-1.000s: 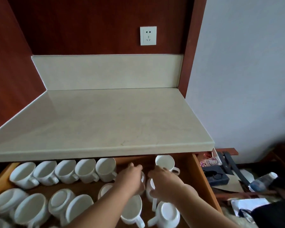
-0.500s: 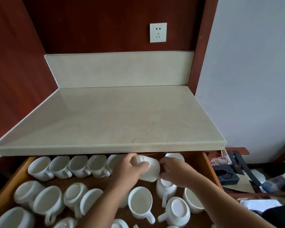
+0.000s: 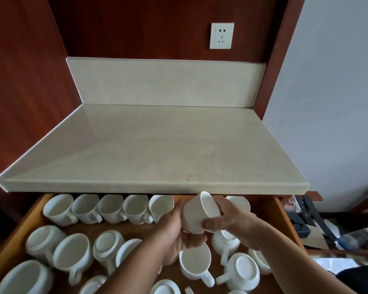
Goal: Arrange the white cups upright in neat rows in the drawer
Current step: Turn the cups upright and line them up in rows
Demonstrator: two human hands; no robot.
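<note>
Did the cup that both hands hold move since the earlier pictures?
Yes. The held cup has risen and gone back toward the countertop edge, level with the back row. The left hand and right hand grip it tilted.

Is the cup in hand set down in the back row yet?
No: the left hand and right hand both grip the cup, tipped sideways with its mouth facing up and right, not standing.

We lift a cup (image 3: pixel 197 215) off the drawer (image 3: pixel 19 231) floor near its back edge and turn it. The mouth now faces up and right, left hand (image 3: pixel 174 232) under it, right hand (image 3: pixel 236 221) at its rim.
</note>
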